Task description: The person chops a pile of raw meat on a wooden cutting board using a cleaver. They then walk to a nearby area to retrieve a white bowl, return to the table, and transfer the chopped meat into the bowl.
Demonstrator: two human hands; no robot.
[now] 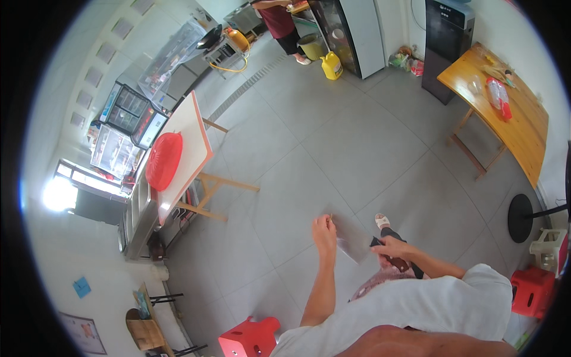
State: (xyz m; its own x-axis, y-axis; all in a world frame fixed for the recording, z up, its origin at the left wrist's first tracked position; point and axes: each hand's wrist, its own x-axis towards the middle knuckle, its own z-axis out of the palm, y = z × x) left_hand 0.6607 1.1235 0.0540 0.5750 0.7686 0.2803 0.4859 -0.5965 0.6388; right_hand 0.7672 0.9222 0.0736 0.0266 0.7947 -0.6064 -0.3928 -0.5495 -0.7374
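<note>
My right hand (395, 249) is closed around the dark wooden handle (398, 264) of a kitchen cleaver, in front of my body. The cleaver's broad metal blade (354, 241) extends to the left over the floor, slightly blurred. At the blade's far end is my left hand (324, 233), its fingers curled together. A small yellowish item (331, 217) shows at the fingertips, too small to identify. Whether those fingers touch the blade, I cannot tell.
To the left, a white table (192, 154) with an orange edge holds a red plastic food cover (165, 160). A wooden table (495, 102) stands at right. Red stools (250, 337) are near me. A person (279, 26) stands at the back beside a yellow jug (331, 66).
</note>
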